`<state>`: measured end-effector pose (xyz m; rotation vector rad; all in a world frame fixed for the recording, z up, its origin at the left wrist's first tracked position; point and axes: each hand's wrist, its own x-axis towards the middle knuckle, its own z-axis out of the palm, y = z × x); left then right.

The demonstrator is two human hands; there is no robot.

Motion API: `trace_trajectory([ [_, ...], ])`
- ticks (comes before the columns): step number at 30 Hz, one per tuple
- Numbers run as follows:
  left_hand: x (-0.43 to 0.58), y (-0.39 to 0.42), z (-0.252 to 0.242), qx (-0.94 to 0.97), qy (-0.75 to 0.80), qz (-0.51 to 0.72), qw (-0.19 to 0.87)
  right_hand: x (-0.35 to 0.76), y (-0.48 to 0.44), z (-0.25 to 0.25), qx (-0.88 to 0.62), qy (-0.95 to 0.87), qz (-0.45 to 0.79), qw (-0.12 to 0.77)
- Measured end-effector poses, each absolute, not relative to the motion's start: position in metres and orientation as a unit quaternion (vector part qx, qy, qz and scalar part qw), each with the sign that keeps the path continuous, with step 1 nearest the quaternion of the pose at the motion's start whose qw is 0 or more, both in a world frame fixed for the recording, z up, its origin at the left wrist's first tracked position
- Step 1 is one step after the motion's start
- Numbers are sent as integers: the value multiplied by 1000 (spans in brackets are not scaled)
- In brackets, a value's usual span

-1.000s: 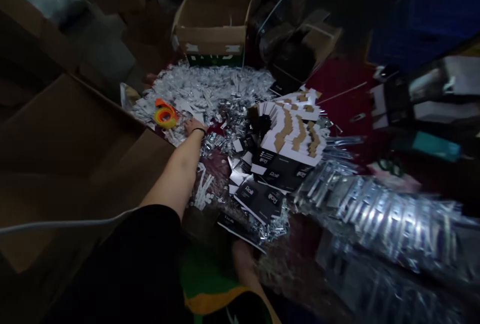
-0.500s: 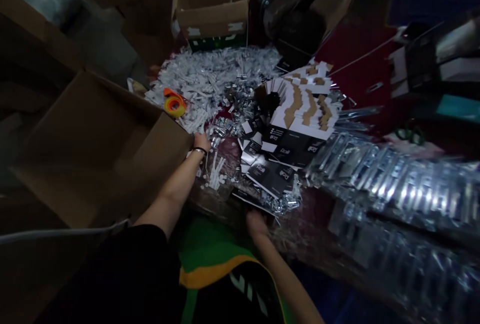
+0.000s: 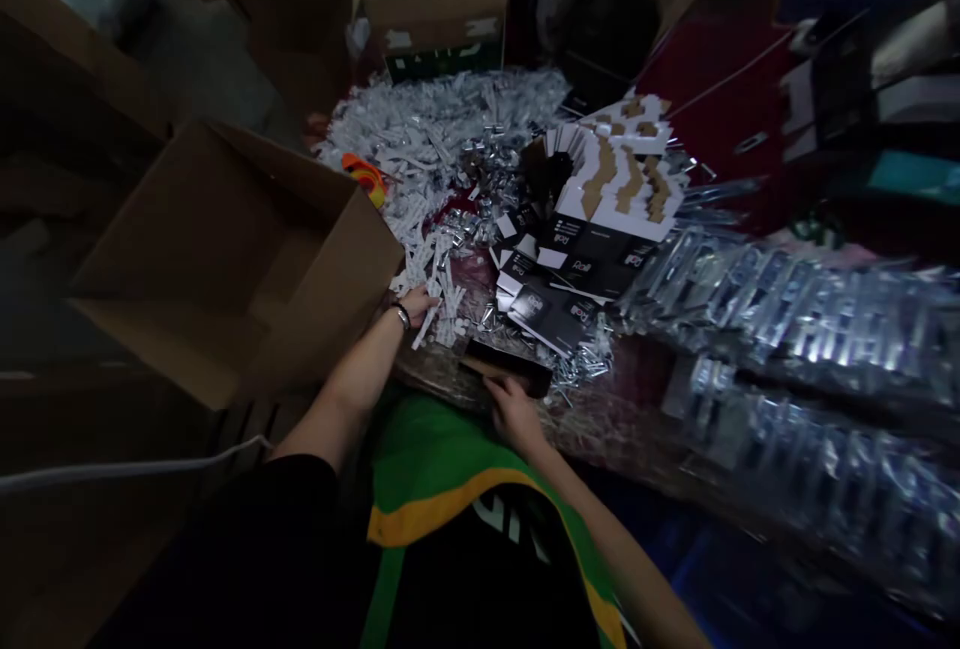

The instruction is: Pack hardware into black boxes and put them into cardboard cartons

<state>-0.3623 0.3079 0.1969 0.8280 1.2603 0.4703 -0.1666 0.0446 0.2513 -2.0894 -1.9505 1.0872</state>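
Note:
My left hand [image 3: 418, 305], with a dark band at its wrist, reaches down to loose white plastic strips [image 3: 448, 301] near the table edge. Its fingers look pinched at one white strip [image 3: 424, 325]; their tips are hard to make out. My right hand [image 3: 517, 413] grips the near side of a narrow black box [image 3: 534, 375], its brown inside showing. Black printed cards or flat boxes [image 3: 551, 314] lie just beyond that box. Small shiny metal pieces [image 3: 589, 361] are heaped at its right end.
An open cardboard box [image 3: 330, 274] stands left of my left arm. Behind lies a wide heap of white and clear pieces [image 3: 442, 124] with an orange-yellow tape roll [image 3: 367, 179]. Rows of clear-bagged metal parts [image 3: 780, 299] cover the right side. Another carton [image 3: 442, 14] stands at the back.
My left hand has come down and slightly right, away from the carton's edge, onto the strips. The black box in my right hand has tipped so its inside shows. The view has shifted slightly.

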Motion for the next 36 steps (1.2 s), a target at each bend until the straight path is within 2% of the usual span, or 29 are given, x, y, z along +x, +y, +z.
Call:
trace_trajectory([
  [3, -367, 296, 199, 300, 522, 184, 777, -158, 31, 265, -640, -614, 370, 278],
  [5, -371, 292, 201, 260, 486, 180, 815, -160, 40, 277, -604, -596, 386, 363],
  [11, -370, 286, 213, 196, 473, 235, 826, -192, 106, 314, -539, -581, 427, 435],
  [15, -374, 273, 218, 180, 569, 204, 776, -188, 92, 308, -572, -498, 457, 465],
  [17, -379, 266, 218, 189, 595, 188, 758, -164, 67, 292, -651, -410, 439, 465],
  [19, -381, 259, 219, 228, 585, 193, 754, -123, 47, 272, -774, -317, 343, 428],
  [22, -374, 252, 226, 316, 567, 222, 728, -44, 48, 242, -906, -257, 201, 269],
  [25, -359, 254, 238, 361, 553, 243, 711, 12, 79, 214, -933, -268, 224, 92],
  [27, -350, 258, 246, 381, 528, 244, 719, 25, 94, 198, -926, -283, 250, 21],
  [30, -342, 260, 255, 404, 503, 224, 730, 24, 88, 178, -913, -318, 254, 19],
  [36, -333, 250, 267, 350, 470, 179, 790, 52, 48, 164, -910, -267, 273, 159],
])
